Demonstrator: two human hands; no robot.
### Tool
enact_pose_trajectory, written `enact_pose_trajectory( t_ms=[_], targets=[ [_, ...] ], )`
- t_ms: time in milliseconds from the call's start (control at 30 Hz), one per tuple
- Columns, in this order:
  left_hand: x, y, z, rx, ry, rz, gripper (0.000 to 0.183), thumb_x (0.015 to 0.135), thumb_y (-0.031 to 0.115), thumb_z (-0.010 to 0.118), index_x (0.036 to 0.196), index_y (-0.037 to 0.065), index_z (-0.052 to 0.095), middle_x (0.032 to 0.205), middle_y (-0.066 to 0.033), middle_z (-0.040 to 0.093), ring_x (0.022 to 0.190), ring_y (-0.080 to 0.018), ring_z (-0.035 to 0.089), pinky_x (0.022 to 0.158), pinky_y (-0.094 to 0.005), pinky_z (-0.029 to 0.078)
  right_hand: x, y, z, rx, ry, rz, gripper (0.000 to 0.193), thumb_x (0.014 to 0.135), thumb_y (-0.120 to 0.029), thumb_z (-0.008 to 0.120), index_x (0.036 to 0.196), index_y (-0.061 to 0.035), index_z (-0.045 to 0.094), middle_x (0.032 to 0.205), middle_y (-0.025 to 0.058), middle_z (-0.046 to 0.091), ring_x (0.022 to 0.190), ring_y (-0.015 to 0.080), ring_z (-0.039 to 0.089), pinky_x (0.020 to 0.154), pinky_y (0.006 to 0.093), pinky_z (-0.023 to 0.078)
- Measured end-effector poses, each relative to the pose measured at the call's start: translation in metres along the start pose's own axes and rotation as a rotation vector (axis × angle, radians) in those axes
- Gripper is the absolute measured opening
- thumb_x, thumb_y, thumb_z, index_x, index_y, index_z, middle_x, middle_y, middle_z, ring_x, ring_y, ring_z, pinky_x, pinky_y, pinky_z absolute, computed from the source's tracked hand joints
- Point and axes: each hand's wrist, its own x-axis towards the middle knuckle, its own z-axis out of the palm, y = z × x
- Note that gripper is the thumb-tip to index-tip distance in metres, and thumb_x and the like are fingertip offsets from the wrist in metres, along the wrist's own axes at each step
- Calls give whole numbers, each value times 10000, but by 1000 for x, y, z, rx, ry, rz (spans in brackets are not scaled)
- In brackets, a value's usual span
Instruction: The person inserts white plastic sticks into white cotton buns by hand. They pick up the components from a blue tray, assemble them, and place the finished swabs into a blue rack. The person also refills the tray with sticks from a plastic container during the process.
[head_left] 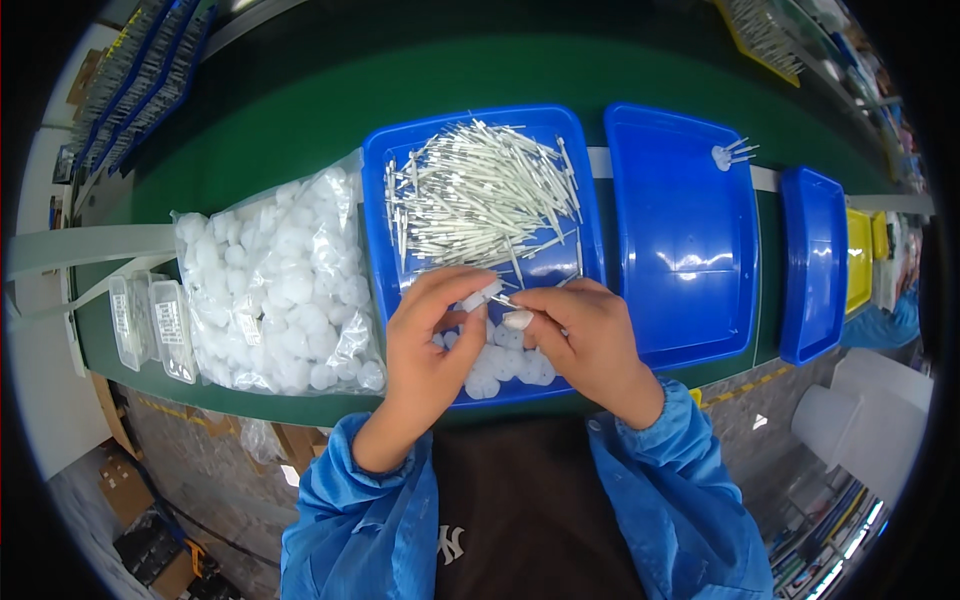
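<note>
My left hand (425, 335) pinches a small white plastic piece (480, 296) between thumb and fingers. The fingertips of my right hand (592, 335) close on a thin metallic rod (503, 299), its end meeting or nearly meeting the white piece; my fingers hide the exact contact. Both hands hover over the near half of a blue tray (374, 190). A heap of slim whitish rods (480, 195) fills the tray's far part. Loose white lobed plastic pieces (508, 368) lie in its near end, partly beneath my hands.
Left of the tray lies a clear bag of white pieces (280, 285), beside small clear boxes (172, 328). To the right, a second blue tray (685, 290) bears a white piece with rods (735, 155) at its far corner. Another blue tray (812, 265) and a yellow bin (858, 260) stand beyond.
</note>
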Motion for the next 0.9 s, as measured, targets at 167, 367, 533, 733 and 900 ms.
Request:
enact_pose_trajectory(
  t_ms=[167,367,533,733,900],
  targets=[
    [-3,-6,-4,82,-60,-41,359,1019,-51,666,1362,26,735,1271,-116,756,1052,-122,716,867,-258,596,0,0,1,81,-59,123,140,945,-182,817,1028,-75,782,740,64,754,665,267,725,661,384,553],
    [-2,-3,-2,93,-18,0,418,949,-62,734,1340,84,773,1064,-132,798,847,-154,750,782,-278,605,6,-14,-3,356,-167,510,123,959,-157,811,1029,-60,781,722,63,744,623,237,706,620,353,539],
    [1,6,-8,263,-25,90,448,891,-49,769,1319,82,785,991,-142,802,813,-209,754,756,-320,594,0,-7,9,136,48,207,116,943,-171,827,996,-76,787,704,59,729,590,228,682,628,353,517],
    [-1,16,-8,496,5,240,479,838,-59,782,1301,63,788,960,-158,790,797,-295,743,738,-378,582,1,-11,11,-383,187,-200,137,895,-165,829,992,-102,756,709,-8,705,585,167,656,685,330,477],
    [-3,19,-9,596,29,368,487,830,-64,792,1304,45,783,924,-146,784,789,-294,743,720,-382,583,-1,-14,16,-410,188,-223,145,881,-135,831,998,-84,762,731,11,728,599,184,669,668,347,473]
  ],
)
